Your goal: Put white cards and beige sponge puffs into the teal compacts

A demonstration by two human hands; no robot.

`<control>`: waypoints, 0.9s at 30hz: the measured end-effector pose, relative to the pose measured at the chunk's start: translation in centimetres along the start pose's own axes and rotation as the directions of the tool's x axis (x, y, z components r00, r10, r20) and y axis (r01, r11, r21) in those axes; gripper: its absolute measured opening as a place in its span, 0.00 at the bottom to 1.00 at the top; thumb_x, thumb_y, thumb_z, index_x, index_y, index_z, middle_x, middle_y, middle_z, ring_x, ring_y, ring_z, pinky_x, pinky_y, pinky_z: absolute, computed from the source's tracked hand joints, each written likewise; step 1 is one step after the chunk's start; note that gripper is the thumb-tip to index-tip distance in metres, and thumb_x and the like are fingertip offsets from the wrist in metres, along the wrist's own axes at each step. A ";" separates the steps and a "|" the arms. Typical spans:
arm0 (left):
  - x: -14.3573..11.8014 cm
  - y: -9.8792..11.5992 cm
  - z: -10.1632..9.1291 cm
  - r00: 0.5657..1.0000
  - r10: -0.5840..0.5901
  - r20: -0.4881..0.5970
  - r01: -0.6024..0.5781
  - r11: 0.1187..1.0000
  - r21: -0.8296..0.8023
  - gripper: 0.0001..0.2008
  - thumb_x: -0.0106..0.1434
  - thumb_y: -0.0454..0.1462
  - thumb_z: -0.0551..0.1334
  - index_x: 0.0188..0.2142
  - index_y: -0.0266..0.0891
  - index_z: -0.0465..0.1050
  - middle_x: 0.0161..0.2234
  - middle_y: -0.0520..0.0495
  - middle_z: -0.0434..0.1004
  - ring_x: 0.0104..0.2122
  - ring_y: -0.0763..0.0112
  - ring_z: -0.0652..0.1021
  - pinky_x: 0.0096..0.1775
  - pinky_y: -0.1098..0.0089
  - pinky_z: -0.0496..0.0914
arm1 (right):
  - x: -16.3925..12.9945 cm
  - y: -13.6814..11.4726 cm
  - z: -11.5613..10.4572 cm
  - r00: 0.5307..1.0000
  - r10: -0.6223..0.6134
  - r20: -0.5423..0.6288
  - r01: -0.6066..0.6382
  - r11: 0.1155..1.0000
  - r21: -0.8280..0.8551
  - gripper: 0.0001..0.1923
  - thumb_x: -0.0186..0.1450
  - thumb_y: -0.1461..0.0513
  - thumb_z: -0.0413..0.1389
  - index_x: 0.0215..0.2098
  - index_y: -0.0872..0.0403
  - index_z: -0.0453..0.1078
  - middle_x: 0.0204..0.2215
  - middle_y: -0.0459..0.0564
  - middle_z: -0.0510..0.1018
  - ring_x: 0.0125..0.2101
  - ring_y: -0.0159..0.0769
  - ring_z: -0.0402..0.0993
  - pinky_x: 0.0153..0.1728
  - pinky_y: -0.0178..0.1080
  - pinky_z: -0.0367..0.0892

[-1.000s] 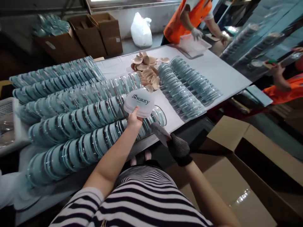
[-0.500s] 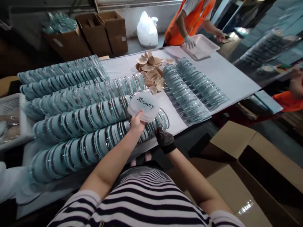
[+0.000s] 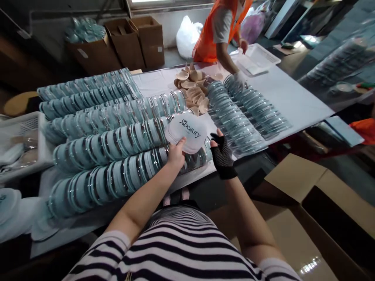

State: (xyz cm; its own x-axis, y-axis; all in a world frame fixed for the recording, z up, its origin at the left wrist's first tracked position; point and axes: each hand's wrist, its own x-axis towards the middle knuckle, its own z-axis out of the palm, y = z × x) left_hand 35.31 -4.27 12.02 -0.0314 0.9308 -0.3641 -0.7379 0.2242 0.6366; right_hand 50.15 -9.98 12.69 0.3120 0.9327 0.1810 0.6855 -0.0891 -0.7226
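Observation:
My left hand (image 3: 176, 153) pinches the lower edge of a frosted white pouch (image 3: 187, 132) printed "Sbeauty", held up over the near end of long rows of round pale-blue cases (image 3: 111, 156) lying overlapped on the white table (image 3: 293, 101). My right hand (image 3: 222, 153), in a dark fingerless glove, is raised just right of the pouch with its fingers apart and its fingertips at the pouch's right edge; it holds nothing. A heap of beige powder puffs (image 3: 191, 88) lies beyond the rows.
Two more rows of blue cases (image 3: 249, 113) lie to the right. A co-worker in an orange vest (image 3: 218, 27) reaches a gloved hand onto them, beside a white tray (image 3: 258, 58). Open cardboard boxes (image 3: 316, 210) stand at my right; a white basket (image 3: 20, 136) sits at left.
My right hand rose from the table's front edge to the pouch's right side. The co-worker's hand left the tray and moved onto the far rows of cases. My view drifted left.

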 end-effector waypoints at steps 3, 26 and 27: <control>-1.5 0.4 -0.9 0.999 -0.017 0.028 0.015 0.999 0.049 0.17 0.53 0.30 0.71 0.43 0.39 0.79 0.39 0.45 0.84 0.45 0.60 0.82 0.53 0.60 0.74 | 0.0 -2.3 0.3 0.979 -0.190 -0.078 0.177 0.974 -0.144 0.32 0.69 0.51 0.46 0.67 0.58 0.57 0.64 0.63 0.65 0.64 0.47 0.60 0.61 0.53 0.62; 2.0 4.4 -3.7 0.981 -0.114 -0.157 0.102 0.991 -0.083 0.20 0.63 0.29 0.64 0.54 0.42 0.73 0.51 0.42 0.80 0.51 0.59 0.80 0.53 0.55 0.75 | -8.7 -4.9 4.2 0.902 0.307 0.303 -0.041 0.759 -0.649 0.18 0.73 0.54 0.43 0.53 0.54 0.67 0.35 0.57 0.82 0.34 0.44 0.80 0.32 0.37 0.65; 2.0 4.4 -3.7 0.982 -0.119 -0.150 0.108 0.991 -0.085 0.20 0.63 0.29 0.64 0.54 0.42 0.73 0.51 0.43 0.80 0.51 0.59 0.79 0.53 0.55 0.74 | -8.8 -4.9 4.0 0.911 0.282 0.300 -0.023 0.762 -0.648 0.19 0.74 0.54 0.42 0.52 0.54 0.67 0.35 0.58 0.82 0.34 0.44 0.80 0.32 0.38 0.65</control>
State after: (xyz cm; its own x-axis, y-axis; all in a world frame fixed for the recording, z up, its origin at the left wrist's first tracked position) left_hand 29.51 -2.53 11.54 -0.0434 0.8436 -0.5351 -0.7914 0.2979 0.5338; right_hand 41.36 -16.37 11.99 0.2805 0.9296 -0.2392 0.9410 -0.3154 -0.1222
